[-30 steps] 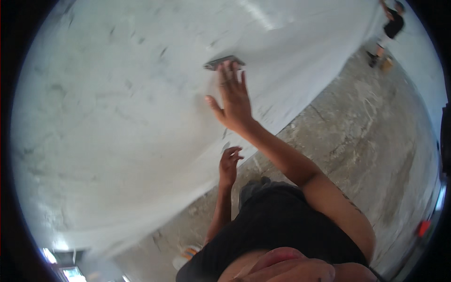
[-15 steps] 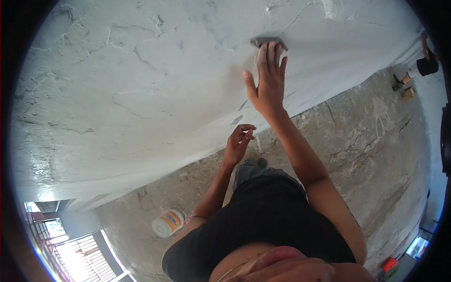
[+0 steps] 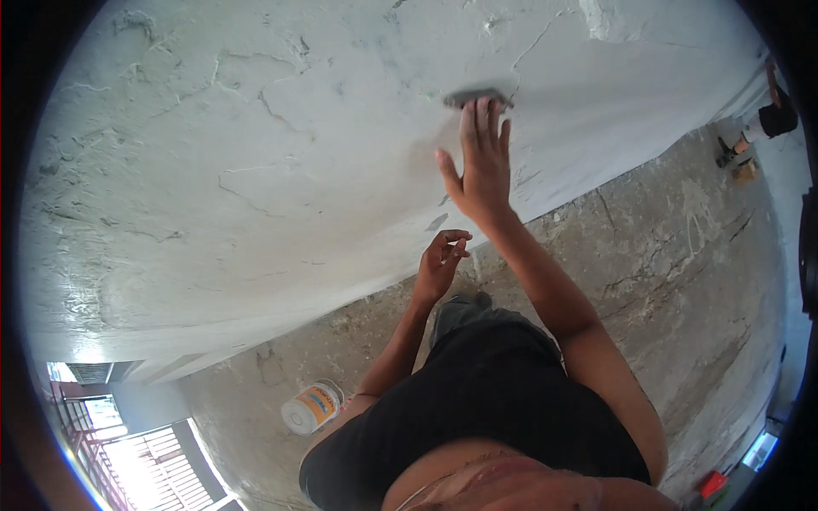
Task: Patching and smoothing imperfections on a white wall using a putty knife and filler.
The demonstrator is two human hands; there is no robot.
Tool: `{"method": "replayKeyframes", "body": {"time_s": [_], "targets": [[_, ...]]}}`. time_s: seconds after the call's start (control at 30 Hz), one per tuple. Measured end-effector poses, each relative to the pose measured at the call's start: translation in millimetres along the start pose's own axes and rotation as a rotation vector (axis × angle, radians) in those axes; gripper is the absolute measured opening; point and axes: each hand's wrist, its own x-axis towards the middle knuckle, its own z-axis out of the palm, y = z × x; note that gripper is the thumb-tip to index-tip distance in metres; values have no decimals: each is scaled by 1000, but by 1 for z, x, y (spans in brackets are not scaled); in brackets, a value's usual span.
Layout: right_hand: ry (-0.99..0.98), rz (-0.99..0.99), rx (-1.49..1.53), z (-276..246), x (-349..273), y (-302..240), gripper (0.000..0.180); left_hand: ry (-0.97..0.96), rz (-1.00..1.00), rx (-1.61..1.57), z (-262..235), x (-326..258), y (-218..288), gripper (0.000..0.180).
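Since the earlier frame, the right hand and its tool have slid slightly down the wall, baring more of a thin crack. That suggests a downward stroke over this patch.

Largest, the wall is pale grey, scarred and flaking at left, smoother around the tool. Next, the stained concrete floor carries a white bucket near the left arm; a co-worker is well apart at far right.

As for grip, the right hand lies flat, fingers over the tool, thumb spread clear. The left hand curls loosely, apparently empty, below it.

Smallest, the tool looks slim, flat and dark grey, somewhat blurred, against the wall beneath the right fingertips.
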Motion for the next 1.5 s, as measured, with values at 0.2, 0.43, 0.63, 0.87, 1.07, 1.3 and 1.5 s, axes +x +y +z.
{"method": "replayKeyframes", "body": {"time_s": [0.2, 0.43, 0.63, 0.87, 1.07, 1.3, 1.5], "targets": [[-118, 15, -58, 26, -37, 7, 74, 15, 21, -30, 0, 3, -15, 26], [-38, 16, 50, 4, 3, -13, 75, 33, -35, 18, -3, -3, -19, 26], [-173, -15, 37, 28, -56, 3, 75, 45, -27, 18, -1, -3, -20, 29], [-104, -19, 63, 11, -14, -17, 73, 40, -8, -30, -6, -1, -11, 34], [-152, -59, 68, 24, -47, 2, 73, 79, 1, -54, -3, -1, -2, 33], [-105, -37, 106, 29, -35, -12, 75, 80, -53, -83, -10, -18, -19, 35], [-203, -114, 168, 28, -34, -39, 76, 96, -83, -76, -4, -17, -13, 31]]}}
